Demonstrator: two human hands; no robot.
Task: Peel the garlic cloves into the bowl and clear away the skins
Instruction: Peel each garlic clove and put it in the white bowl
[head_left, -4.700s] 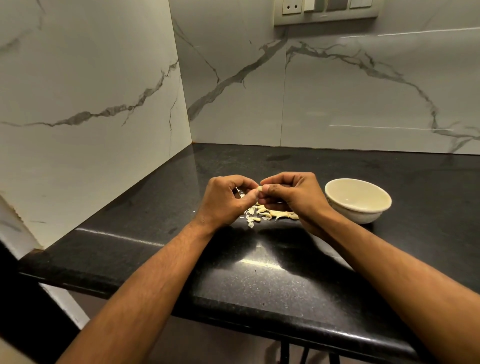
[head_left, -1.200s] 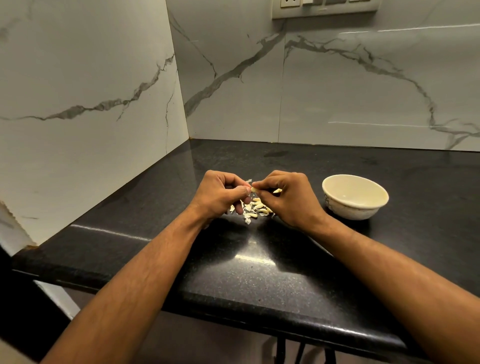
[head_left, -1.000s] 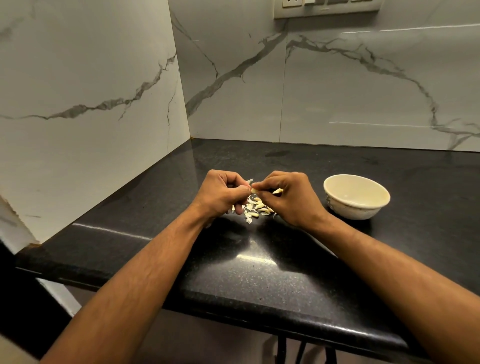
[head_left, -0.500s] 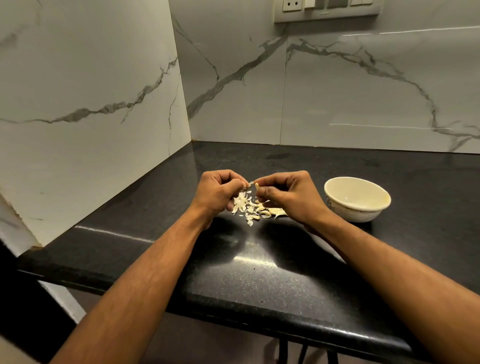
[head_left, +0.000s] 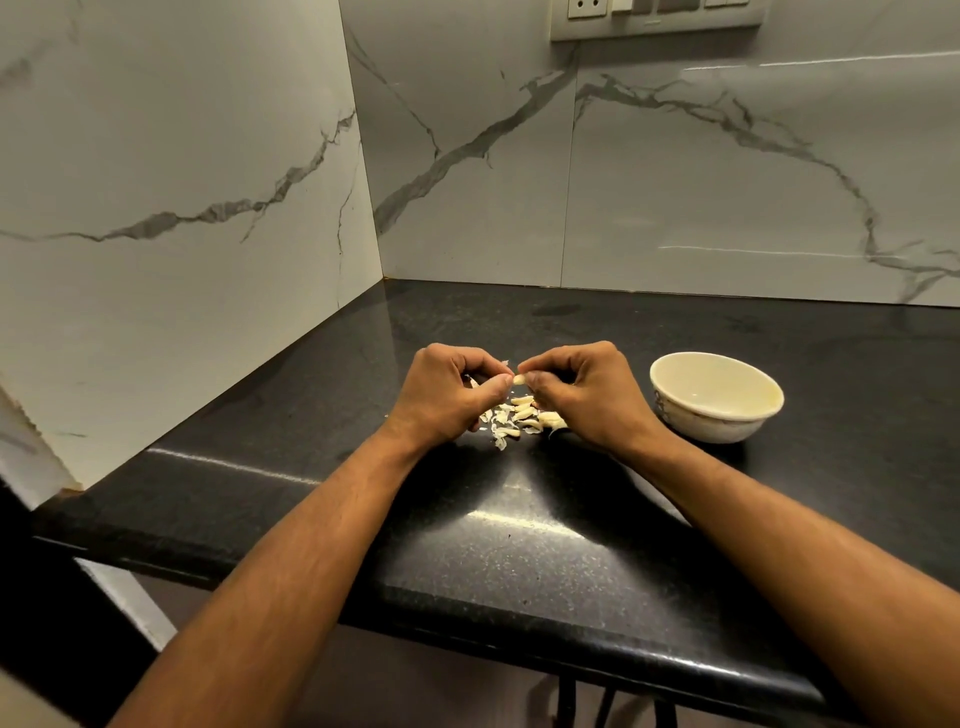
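Note:
My left hand (head_left: 447, 397) and my right hand (head_left: 587, 392) are raised close together over a small pile of garlic cloves and skins (head_left: 517, 418) on the black counter. A small pale garlic clove (head_left: 519, 380) is pinched between the fingertips of both hands, thumb and fingers curled round it. A cream bowl (head_left: 716, 396) stands on the counter just right of my right hand; its inside looks bare from here. Part of the pile is hidden under my hands.
The black stone counter (head_left: 519, 540) fills a corner between two marble-patterned walls. Its front edge runs across the lower frame. A switch and socket panel (head_left: 657, 18) is high on the back wall.
My fingertips drew slightly apart half a second ago and have closed together again on the clove. The pile and the bowl have stayed put.

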